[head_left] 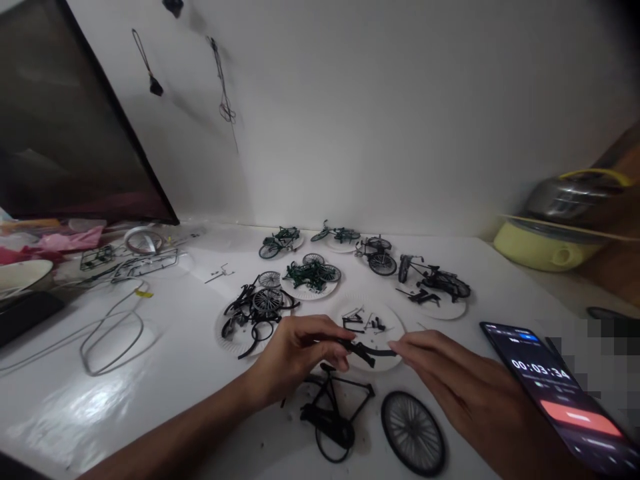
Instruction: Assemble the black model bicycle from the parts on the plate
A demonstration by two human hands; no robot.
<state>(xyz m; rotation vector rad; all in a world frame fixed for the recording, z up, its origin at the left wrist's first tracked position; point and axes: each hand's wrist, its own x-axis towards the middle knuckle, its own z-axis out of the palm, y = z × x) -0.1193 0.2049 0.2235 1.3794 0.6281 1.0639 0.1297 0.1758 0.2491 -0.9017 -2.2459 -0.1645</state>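
My left hand (295, 353) pinches one end of a small black curved model-bicycle part (367, 351), and my right hand (450, 380) pinches its other end. Both hands hover over a white paper plate (395, 323) with small black pieces. Just below them on the white table lie a black model bicycle frame (333, 410) and a loose spoked wheel (413, 432).
Several paper plates hold model bicycles and parts: (253, 313), (311, 275), (433, 283), (280, 241), (343, 235). A phone (560, 393) showing a timer lies at the right. A grey cable (113, 333), a plastic sprue (145, 263), a dark screen (65, 120) and a pot (560, 227) are also present.
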